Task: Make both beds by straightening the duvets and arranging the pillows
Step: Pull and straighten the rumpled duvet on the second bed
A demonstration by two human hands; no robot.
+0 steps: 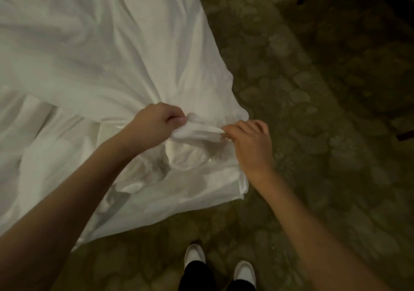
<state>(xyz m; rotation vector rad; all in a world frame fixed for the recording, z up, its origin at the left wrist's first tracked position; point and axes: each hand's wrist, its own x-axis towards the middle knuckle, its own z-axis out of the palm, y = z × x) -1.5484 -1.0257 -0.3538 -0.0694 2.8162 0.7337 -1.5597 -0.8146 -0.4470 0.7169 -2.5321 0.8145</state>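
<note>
the white duvet (pixel 94 62) lies rumpled across the bed, filling the left and centre of the view, its corner hanging down toward the patterned carpet (pixel 313 111). a bunched fold of its edge runs between the two hands. the left hand (pixel 156 125) grips the fold in a closed fist at its left end; the right hand (pixel 248 143) pinches the other end between thumb and curled fingers, just beside the duvet's corner. below the cloth, two white shoes (pixel 195 253) stand on the carpet under dark trouser legs.
</note>
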